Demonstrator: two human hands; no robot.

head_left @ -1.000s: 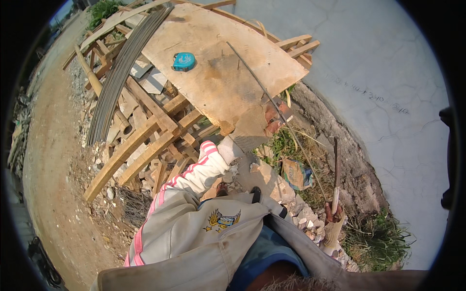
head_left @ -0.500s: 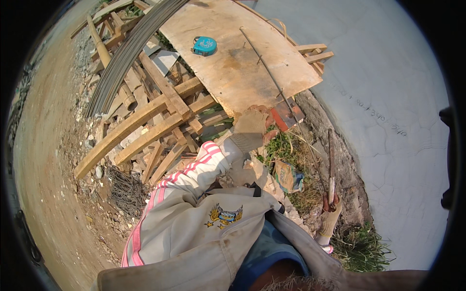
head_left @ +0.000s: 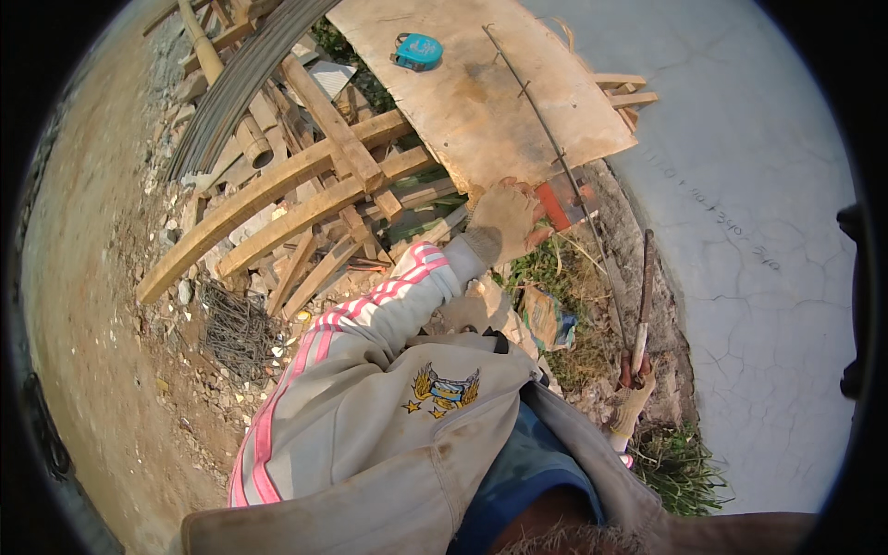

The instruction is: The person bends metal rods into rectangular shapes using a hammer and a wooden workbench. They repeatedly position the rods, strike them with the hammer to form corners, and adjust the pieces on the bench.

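Observation:
My gloved left hand [head_left: 499, 222] is at the near edge of a worn plywood board [head_left: 435, 111]. Its bare fingertips are bent around the left end of a red block [head_left: 555, 203]; the palm side is hidden. A thin steel rod [head_left: 541, 113] with short cross pins or wires runs over the board, crosses the block and slopes down toward my right hand [head_left: 634, 393]. That hand, also gloved, is closed around the pale lower end of a rusty metal bar [head_left: 645, 277], which points away from me. A turquoise tape measure [head_left: 418, 52] lies on the board.
Timber beams [head_left: 277, 199] and a bundle of long steel rods [head_left: 245, 92] lie at the left over rubble. Tangled wire [head_left: 236, 333] sits nearer. A grey cracked wall or slab [head_left: 749, 277] borders the right. A crumpled bag [head_left: 548, 319] and grass [head_left: 684, 472] lie near my right arm.
The whole view has shifted, with the board and block appearing slightly higher and farther right. Both hands keep their places, the left at the block, the right around the bar.

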